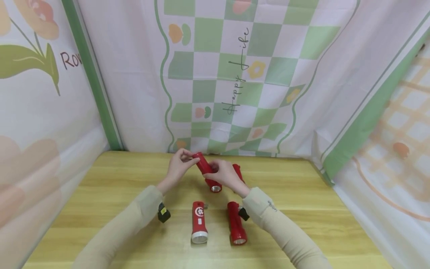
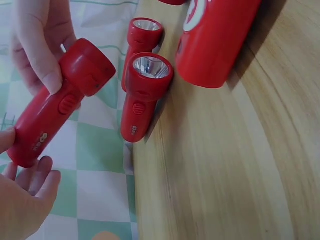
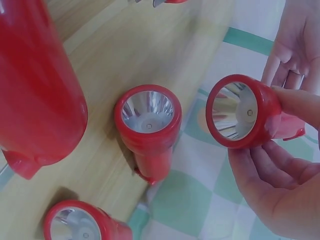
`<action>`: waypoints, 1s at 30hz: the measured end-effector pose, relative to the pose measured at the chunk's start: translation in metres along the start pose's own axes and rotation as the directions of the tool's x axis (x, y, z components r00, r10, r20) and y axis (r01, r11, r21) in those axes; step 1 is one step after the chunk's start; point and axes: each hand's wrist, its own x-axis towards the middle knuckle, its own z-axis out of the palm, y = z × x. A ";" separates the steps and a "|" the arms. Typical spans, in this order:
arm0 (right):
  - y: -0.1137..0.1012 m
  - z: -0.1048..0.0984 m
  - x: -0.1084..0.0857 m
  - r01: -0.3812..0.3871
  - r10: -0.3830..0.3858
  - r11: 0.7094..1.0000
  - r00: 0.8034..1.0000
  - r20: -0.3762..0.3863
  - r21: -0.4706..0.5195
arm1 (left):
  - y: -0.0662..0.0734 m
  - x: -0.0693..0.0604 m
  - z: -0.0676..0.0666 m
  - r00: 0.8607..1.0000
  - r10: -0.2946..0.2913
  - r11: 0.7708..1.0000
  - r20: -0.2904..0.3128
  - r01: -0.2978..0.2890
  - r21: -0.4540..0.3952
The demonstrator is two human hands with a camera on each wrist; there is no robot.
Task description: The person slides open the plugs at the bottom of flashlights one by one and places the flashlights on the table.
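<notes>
Both hands hold a red flashlight [image 1: 202,163] tilted in the air above the back of the table. My left hand [image 1: 178,166] pinches its tail end between thumb and fingers. Around the neck, just behind the lens, my right hand [image 1: 226,173] grips it. In the left wrist view, the flashlight [image 2: 47,117] shows a ribbed switch and a small printed mark. Its round reflector [image 3: 235,111] faces the right wrist camera. Just below the hands, a second red flashlight [image 1: 215,185] lies on the table, partly covered in the head view.
Another red flashlight [image 1: 237,172] lies beside my right hand. Nearer the front are a red flashlight with a white rim and white emblem [image 1: 199,223] and an all-red one [image 1: 236,224]. The wooden table [image 1: 127,175] ends at a checked curtain [image 1: 231,89].
</notes>
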 end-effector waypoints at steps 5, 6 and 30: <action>0.000 -0.001 -0.001 -0.005 0.005 1.000 1.000 0.002 -0.014 | 0.000 -0.002 -0.002 1.000 0.014 0.999 0.010 -0.014 0.029; 0.000 -0.001 -0.001 -0.003 0.003 1.000 1.000 0.003 -0.016 | 0.001 -0.003 -0.002 1.000 0.017 0.999 0.012 -0.017 0.032; -0.003 -0.011 -0.010 0.042 -0.041 0.999 0.999 0.034 -0.022 | 0.000 -0.013 -0.004 0.996 0.068 0.998 0.056 -0.067 -0.010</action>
